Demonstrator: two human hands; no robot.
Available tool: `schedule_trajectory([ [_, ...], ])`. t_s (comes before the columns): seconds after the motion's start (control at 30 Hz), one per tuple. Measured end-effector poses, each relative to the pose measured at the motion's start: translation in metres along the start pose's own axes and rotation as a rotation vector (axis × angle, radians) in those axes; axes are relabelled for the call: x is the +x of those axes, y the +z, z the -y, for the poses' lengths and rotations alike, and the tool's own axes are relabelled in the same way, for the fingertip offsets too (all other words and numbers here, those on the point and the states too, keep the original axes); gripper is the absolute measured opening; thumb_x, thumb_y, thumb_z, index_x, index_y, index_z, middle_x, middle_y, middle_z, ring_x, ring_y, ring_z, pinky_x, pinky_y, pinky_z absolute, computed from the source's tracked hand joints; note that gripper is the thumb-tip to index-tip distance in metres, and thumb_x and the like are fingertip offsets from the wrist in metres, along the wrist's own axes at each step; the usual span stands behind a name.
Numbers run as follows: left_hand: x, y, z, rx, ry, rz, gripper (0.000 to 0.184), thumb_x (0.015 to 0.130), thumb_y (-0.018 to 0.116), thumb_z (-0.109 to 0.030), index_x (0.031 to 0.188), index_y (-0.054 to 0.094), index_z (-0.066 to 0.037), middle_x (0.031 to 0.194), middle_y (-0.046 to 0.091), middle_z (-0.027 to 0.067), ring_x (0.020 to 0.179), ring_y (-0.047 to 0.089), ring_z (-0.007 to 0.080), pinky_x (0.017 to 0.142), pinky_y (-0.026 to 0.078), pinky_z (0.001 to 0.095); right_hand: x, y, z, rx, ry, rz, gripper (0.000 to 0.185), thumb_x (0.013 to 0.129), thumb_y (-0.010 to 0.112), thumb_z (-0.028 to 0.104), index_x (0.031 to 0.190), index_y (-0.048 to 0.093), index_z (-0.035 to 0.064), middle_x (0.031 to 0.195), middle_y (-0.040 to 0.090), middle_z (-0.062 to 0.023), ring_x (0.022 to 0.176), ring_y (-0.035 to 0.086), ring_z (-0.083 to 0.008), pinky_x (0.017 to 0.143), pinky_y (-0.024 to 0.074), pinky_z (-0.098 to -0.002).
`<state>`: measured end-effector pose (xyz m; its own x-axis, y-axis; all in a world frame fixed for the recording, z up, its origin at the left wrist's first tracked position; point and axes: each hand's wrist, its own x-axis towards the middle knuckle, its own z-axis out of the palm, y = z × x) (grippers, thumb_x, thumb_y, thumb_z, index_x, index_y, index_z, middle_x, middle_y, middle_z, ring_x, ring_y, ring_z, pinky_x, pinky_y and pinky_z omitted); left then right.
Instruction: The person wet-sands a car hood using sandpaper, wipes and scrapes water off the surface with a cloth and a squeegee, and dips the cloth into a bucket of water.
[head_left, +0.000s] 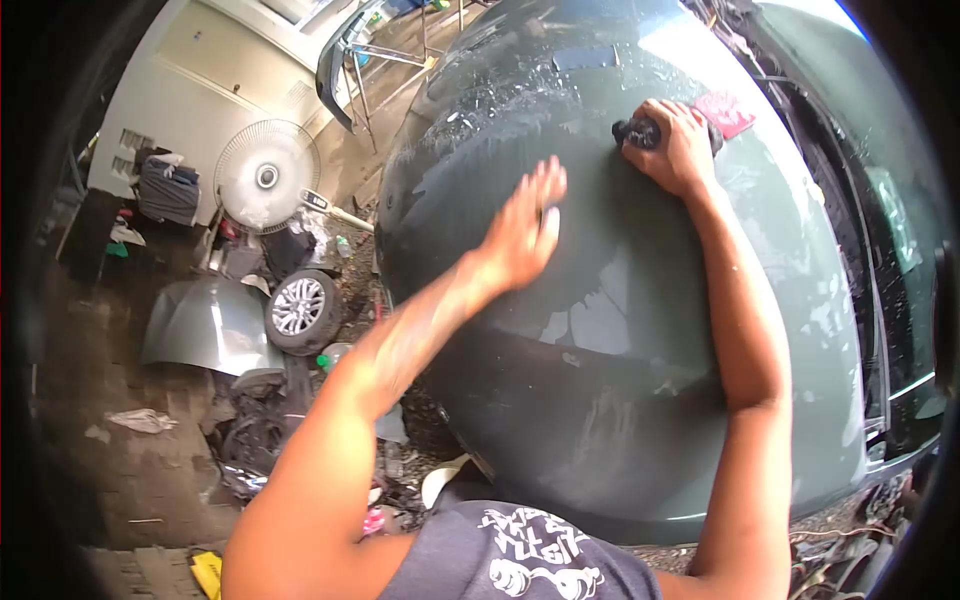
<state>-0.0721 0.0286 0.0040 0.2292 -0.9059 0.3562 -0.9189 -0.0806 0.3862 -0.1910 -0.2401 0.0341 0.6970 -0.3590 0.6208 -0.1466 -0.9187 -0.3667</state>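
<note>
A dark green car hood (640, 400) fills the middle, with wet streaks and whitish patches on its surface. My right hand (677, 148) is wrapped round a black object (640, 132) on the upper part of the hood; it looks like a bunched cloth or a bottle, I cannot tell which. Beside that hand lies a reddish sheet (724, 114), and farther up a dark rectangular piece (586, 57). My left hand (524, 228) is over the left half of the hood, fingers extended, slightly blurred, with nothing held in it.
On the left are a fan (267, 176), a wheel (302, 312), a silvery body panel (215, 325) and scattered parts on the ground. A metal stand (390, 55) is at the top. The windshield (900, 215) borders the hood on the right.
</note>
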Motion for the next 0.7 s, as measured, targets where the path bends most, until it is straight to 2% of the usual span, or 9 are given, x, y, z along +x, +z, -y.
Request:
schedule_trajectory([
  [0.13,-0.058,-0.021,-0.037,-0.177,-0.013,0.184,0.056,0.098,0.041,-0.015,0.152,0.043,-0.003,0.164,0.033,0.0176,0.154,0.026,0.0323,0.126,0.016,0.0443,-0.011,-0.034,0.024,-0.041,0.161,0.282,0.040,0.067,0.080,0.036,0.095,0.066,0.0104,0.102,0.067,-0.0106,0.108,0.061,-0.0305,0.098,0.0422,-0.0473],
  [0.27,0.059,0.007,0.068,0.057,0.003,-0.048,0.052,0.102,0.040,-0.020,0.150,0.041,-0.001,0.160,0.035,0.0237,0.149,0.031,0.0400,0.124,0.025,0.0479,-0.061,-0.084,0.062,-0.175,0.159,0.434,0.045,0.070,0.081,0.042,0.095,0.065,0.0080,0.100,0.065,-0.0114,0.109,0.060,-0.0317,0.100,0.0419,-0.0469],
  [0.37,0.025,0.009,0.032,0.004,-0.030,-0.071,0.056,0.101,0.041,-0.019,0.154,0.037,-0.003,0.164,0.030,0.0202,0.152,0.027,0.0372,0.125,0.022,0.0473,-0.052,-0.145,0.059,0.007,0.189,0.756,0.063,0.072,0.082,0.058,0.103,0.070,0.0049,0.104,0.067,-0.0130,0.112,0.061,-0.0338,0.104,0.0421,-0.0451],
  [0.4,-0.015,0.011,0.002,0.035,0.020,-0.074,0.057,0.099,0.042,-0.018,0.154,0.037,-0.003,0.164,0.030,0.0196,0.152,0.027,0.0365,0.125,0.022,0.0472,-0.039,-0.155,0.036,0.167,0.280,0.874,0.062,0.075,0.083,0.053,0.108,0.072,0.0027,0.109,0.069,-0.0151,0.112,0.064,-0.0337,0.102,0.0459,-0.0433],
  [0.43,-0.053,0.013,-0.023,-0.050,0.054,-0.059,0.061,0.096,0.045,-0.016,0.155,0.036,-0.003,0.165,0.030,0.0178,0.153,0.027,0.0346,0.125,0.023,0.0474,-0.032,-0.157,0.015,0.247,0.245,0.662,0.051,0.081,0.083,0.041,0.110,0.072,0.0012,0.109,0.071,-0.0160,0.107,0.067,-0.0332,0.097,0.0500,-0.0405],
  [0.5,-0.064,0.000,-0.035,-0.090,0.089,0.073,0.060,0.096,0.047,-0.016,0.153,0.038,0.000,0.164,0.030,0.0192,0.152,0.028,0.0354,0.126,0.022,0.0473,0.006,-0.144,-0.012,-0.062,0.009,0.221,0.032,0.086,0.078,0.023,0.107,0.070,-0.0001,0.105,0.073,-0.0183,0.101,0.070,-0.0341,0.090,0.0527,-0.0387],
  [0.53,-0.047,-0.004,-0.022,-0.128,0.120,0.072,0.059,0.097,0.047,-0.018,0.151,0.039,0.002,0.163,0.030,0.0218,0.151,0.030,0.0371,0.126,0.023,0.0479,0.021,-0.130,-0.025,-0.127,0.115,0.156,0.031,0.084,0.075,0.016,0.111,0.068,0.0011,0.111,0.072,-0.0188,0.106,0.069,-0.0352,0.093,0.0522,-0.0402],
  [0.6,0.021,0.009,0.026,-0.037,0.024,-0.090,0.052,0.102,0.044,-0.021,0.148,0.042,0.002,0.162,0.033,0.0211,0.151,0.029,0.0363,0.125,0.025,0.0480,0.037,-0.100,-0.079,-0.352,0.188,0.304,0.059,0.079,0.070,0.004,0.137,0.056,0.0053,0.141,0.057,-0.0189,0.135,0.051,-0.0337,0.113,0.0408,-0.0422],
  [0.7,0.047,0.036,0.031,0.033,-0.021,-0.231,0.056,0.098,0.047,-0.018,0.148,0.039,0.005,0.155,0.039,0.0275,0.143,0.040,0.0418,0.122,0.030,0.0499,0.030,-0.069,-0.159,-0.379,0.036,0.390,0.080,0.074,0.070,-0.004,0.149,0.046,0.0096,0.143,0.055,-0.0186,0.136,0.050,-0.0356,0.114,0.0409,-0.0435],
])
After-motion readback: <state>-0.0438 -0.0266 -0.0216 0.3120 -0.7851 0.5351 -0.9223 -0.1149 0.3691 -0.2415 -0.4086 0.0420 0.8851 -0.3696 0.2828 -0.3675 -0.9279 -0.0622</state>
